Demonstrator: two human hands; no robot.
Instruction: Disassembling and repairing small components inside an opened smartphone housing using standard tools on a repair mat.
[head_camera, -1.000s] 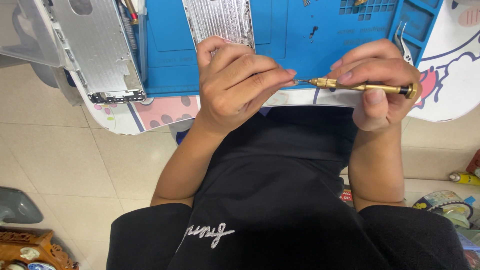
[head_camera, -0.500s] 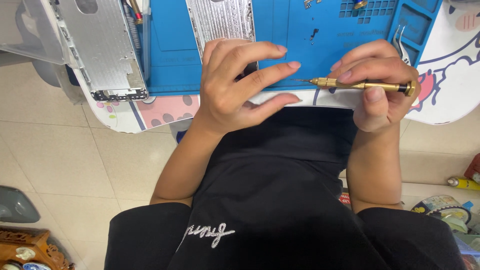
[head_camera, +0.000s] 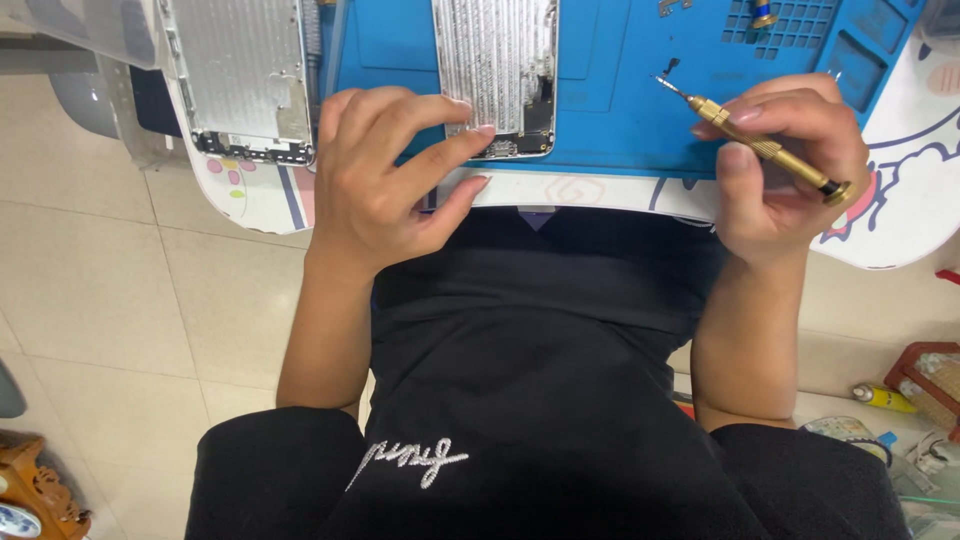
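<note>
A slim brass screwdriver (head_camera: 768, 148) is gripped in the right hand (head_camera: 790, 175), pinched between the thumb and the curled fingers (head_camera: 800, 108). Its dark tip is pointed up and away from the fingers, over the blue work mat (head_camera: 620, 110), and its black end cap is seen past the heel of the hand. A small dark part (head_camera: 671, 67) is seen on the mat just beyond the tip; whether the tip touches the mat cannot be told.

The left hand (head_camera: 385, 180) is held open and empty, the fingers spread and stretched toward the silver phone housing (head_camera: 497, 75) lying on the mat. The forefinger tip is placed at the housing's near edge, by its lower corner; the other fingers are kept apart below it, over the near edge of the tabletop (head_camera: 580, 190).

A second silver housing (head_camera: 240, 80) is seen well to the far side of the left hand's knuckles, off the mat.
</note>
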